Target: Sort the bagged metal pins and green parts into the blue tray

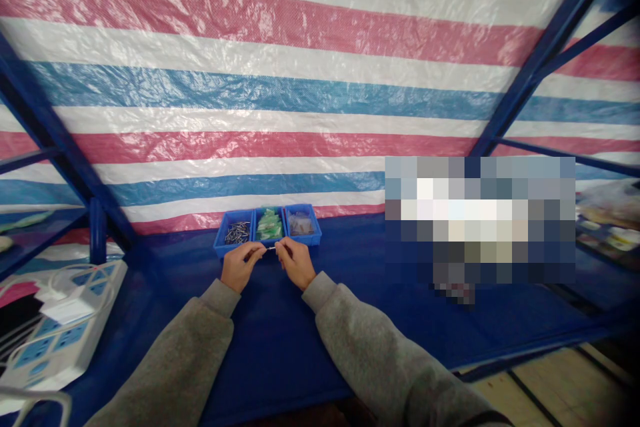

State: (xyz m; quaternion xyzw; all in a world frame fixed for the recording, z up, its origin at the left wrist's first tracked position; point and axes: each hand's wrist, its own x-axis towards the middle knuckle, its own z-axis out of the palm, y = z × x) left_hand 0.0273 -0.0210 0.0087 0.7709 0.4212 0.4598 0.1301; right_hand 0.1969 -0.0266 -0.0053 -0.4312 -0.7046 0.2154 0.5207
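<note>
Both my hands are out over a blue table [280, 340], just in front of three small blue bins. My left hand [241, 265] and my right hand [297, 261] are closed in pinches, and a small thin silvery piece [271, 249] spans the gap between their fingertips. The left bin [235, 231] holds several metal screws. The middle bin [270, 225] holds green parts. The right bin [302, 223] holds small clear bags or pieces I cannot make out. Grey sleeves cover both my forearms.
A striped red, white and blue tarp [300, 80] hangs behind the table inside a blue metal frame [530, 73]. White power strips with cables [60, 327] lie at the left edge. A blurred-out patch [480, 220] sits at the right. Pale floor [560, 387] shows lower right.
</note>
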